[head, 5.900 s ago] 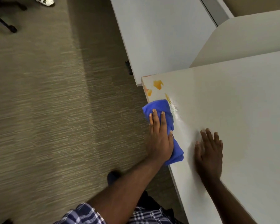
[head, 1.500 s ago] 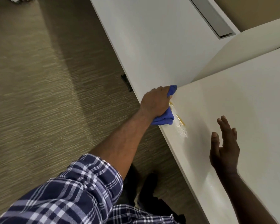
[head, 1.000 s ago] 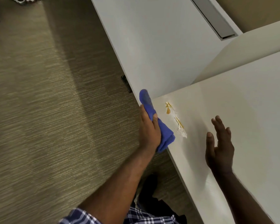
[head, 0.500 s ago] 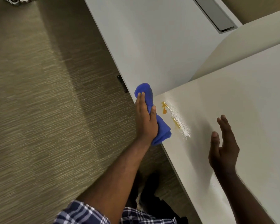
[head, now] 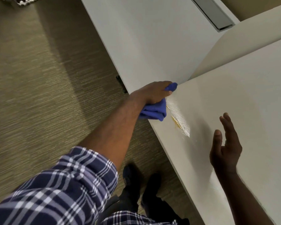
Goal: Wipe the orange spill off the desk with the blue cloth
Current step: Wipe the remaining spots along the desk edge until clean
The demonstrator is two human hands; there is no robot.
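My left hand grips the bunched blue cloth and presses it on the far left corner of the white desk. One end of the cloth pokes out past my fingers at the corner. Thin streaks of the orange spill remain just right of the cloth, beside a wet glossy smear. My right hand hovers over the desk nearer to me, fingers apart and holding nothing.
A second white desk adjoins at the back, with a curved divider panel between the two. A grey cable tray sits at the far edge. Carpet floor lies to the left; my dark shoes stand below the desk edge.
My left hand has pushed the cloth from the desk's left edge up onto the far corner, covering the upper orange drops. My right hand lifted slightly and stayed in place.
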